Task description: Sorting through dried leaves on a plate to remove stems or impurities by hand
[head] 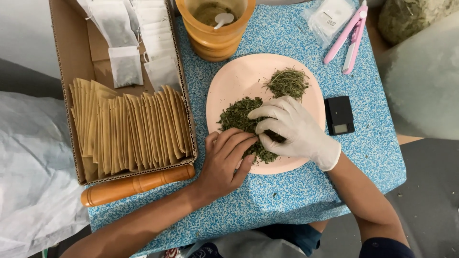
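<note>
Leaves (pixel 237 117), dry and green, sit in a heap on the pink plate (pixel 229 81), and both my hands are on that heap. My right hand (pixel 291 129) wears a white glove and curls over the leaves, fingers bent and pinching some. My left hand (pixel 227 160) is bare; its fingers meet the glove at the near edge of the heap, half closed. I think the plate keeps the leaves from spilling on the blue table (pixel 287 191). A second, paler heap of thin stalks (pixel 288 82) lies at the far side of the plate, apart from my hands. Left of the plate is a box (pixel 64 71) full of brown packets (pixel 129 131) and white bags (pixel 125 67). A wooden roller (pixel 136 185) lies by my left wrist. A small black scale (pixel 339 114), a pink tool (pixel 349 38) and an orange tub (pixel 215 33) stand around. Nothing blocks my hands.
</note>
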